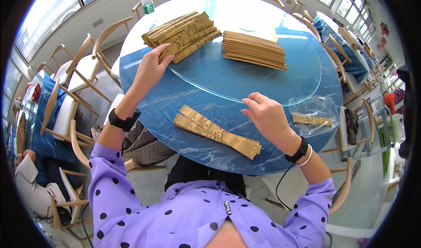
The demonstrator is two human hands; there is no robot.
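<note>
My left hand [153, 62] is at the near end of a loose pile of printed brown paper sleeves [188, 30]. Its fingers and thumb close on the end of one sleeve. My right hand [266, 116] hovers over the near right of the table, fingers loosely bent and thumb apart, with nothing visible in it. Between my hands, close to the table's front edge, a few long printed paper strips [217, 131] lie overlapping, slightly fanned at both ends. A neat stack of thin brown strips [254, 50] lies right of the pile.
The round table has a blue marbled cover [153, 112] and a glass turntable [302, 72]. At the right edge lies a clear plastic bag [315, 112] with brown strips in it. A plastic bottle [147, 2] stands at the far left. Wooden chairs [109, 39] surround the table.
</note>
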